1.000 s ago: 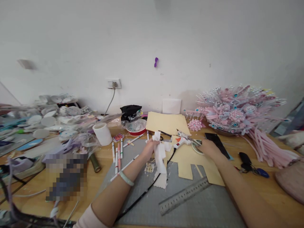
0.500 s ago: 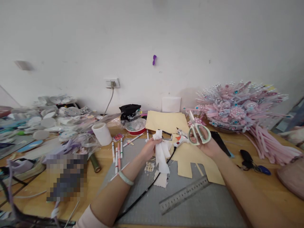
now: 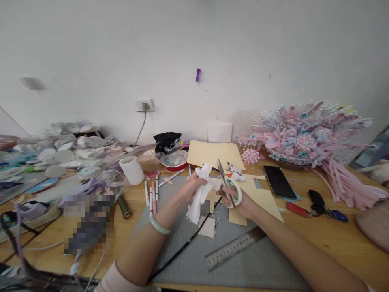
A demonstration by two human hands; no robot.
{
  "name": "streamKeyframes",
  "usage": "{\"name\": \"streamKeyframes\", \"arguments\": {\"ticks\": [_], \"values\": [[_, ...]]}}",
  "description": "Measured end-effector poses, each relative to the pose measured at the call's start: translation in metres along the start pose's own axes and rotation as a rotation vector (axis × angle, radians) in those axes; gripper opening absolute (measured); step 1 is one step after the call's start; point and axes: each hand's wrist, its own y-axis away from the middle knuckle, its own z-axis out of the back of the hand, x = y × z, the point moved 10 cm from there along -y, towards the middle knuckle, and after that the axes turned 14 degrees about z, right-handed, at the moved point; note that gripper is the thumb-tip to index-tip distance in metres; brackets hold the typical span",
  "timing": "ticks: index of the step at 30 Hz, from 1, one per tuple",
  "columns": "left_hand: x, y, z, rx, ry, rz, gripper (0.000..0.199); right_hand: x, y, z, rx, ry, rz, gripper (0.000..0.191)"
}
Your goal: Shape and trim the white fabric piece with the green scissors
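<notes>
My left hand (image 3: 192, 187) pinches a crumpled strip of white tissue (image 3: 199, 202), which hangs down over the grey cutting mat (image 3: 179, 259). Just to its right, my right hand (image 3: 233, 198) has its fingers through the handles of a pair of scissors (image 3: 221, 169) with pale green-white grips. The blades point up and toward the far side, close to the tissue. Behind my right hand lies a white glue gun (image 3: 238, 177), partly hidden, and its black cord (image 3: 185, 245) runs toward me. Cut yellow card (image 3: 267, 198) and a steel ruler (image 3: 234, 248) lie on the mat.
Several markers (image 3: 153, 194) and a white paper roll (image 3: 131, 170) stand left of the mat. To the right are a phone (image 3: 279, 181), keys (image 3: 317, 202) and a pink beaded headdress (image 3: 300, 138). Plastic-wrapped bits crowd the far left.
My right hand has brought the scissors left and down, close to the tissue, uncovering the phone. The tissue in my left hand has shifted slightly left and bunched up.
</notes>
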Motion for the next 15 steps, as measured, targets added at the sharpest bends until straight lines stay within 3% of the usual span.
{"name": "streamKeyframes", "arguments": {"ticks": [5,9,11,14,15], "values": [[0.008,0.009,-0.033,0.177,-0.140,0.029,0.043,0.003,0.001,0.002,-0.083,0.113,0.065,0.029],[0.010,0.008,-0.034,0.172,-0.139,0.056,0.041,0.006,0.002,0.005,-0.111,0.137,0.058,0.028],[0.003,0.002,-0.019,0.061,-0.170,-0.002,0.037,0.008,0.001,0.007,-0.130,0.122,0.071,0.026],[-0.028,0.010,0.021,-0.360,-0.257,-0.256,0.031,0.010,-0.001,0.012,-0.157,0.113,0.093,0.025],[-0.038,0.017,0.024,-0.426,-0.297,-0.338,0.027,0.010,-0.002,0.015,-0.170,0.108,0.100,0.025]]}}
